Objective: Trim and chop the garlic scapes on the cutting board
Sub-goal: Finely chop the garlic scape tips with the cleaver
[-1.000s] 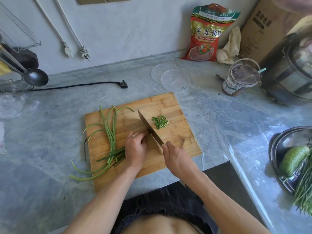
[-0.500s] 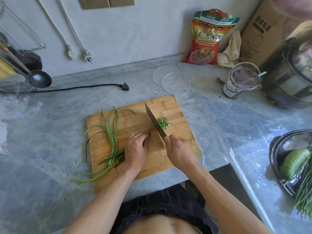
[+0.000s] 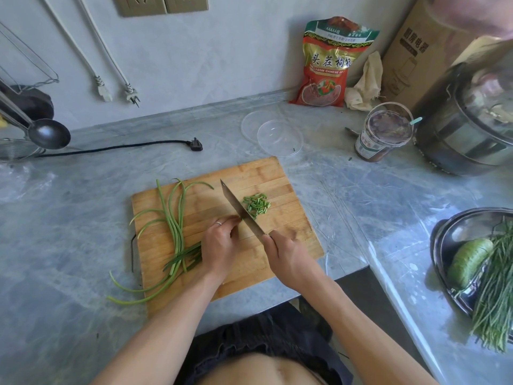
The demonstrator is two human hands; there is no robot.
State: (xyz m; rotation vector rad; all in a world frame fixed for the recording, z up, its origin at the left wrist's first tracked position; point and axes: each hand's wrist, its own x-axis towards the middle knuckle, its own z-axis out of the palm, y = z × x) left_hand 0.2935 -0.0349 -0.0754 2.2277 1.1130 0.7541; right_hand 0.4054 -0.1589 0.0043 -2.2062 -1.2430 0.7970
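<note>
Right hand [image 3: 288, 257] nearest, fingers wrapped round the handle of the knife [image 3: 240, 211], blade slanting away across the cutting board [image 3: 286, 187]. Left hand [image 3: 219, 245] just beside it, fingertips curled down, pinning the cut ends of the garlic scapes [image 3: 173, 226] against the blade's flat. Uncut lengths trail left, tips hanging off the board's near-left edge. Chopped pieces [image 3: 256, 205] lie in a small heap on the far side of the blade. To chop well, I judge: keep knuckles forward of fingertips, feed the bundle in small steps, keep the stalks bunched so lengths match. Hidden: the knife handle inside the fist, the cutting edge's contact with the stalks, and the stalk ends under the left fingers.
</note>
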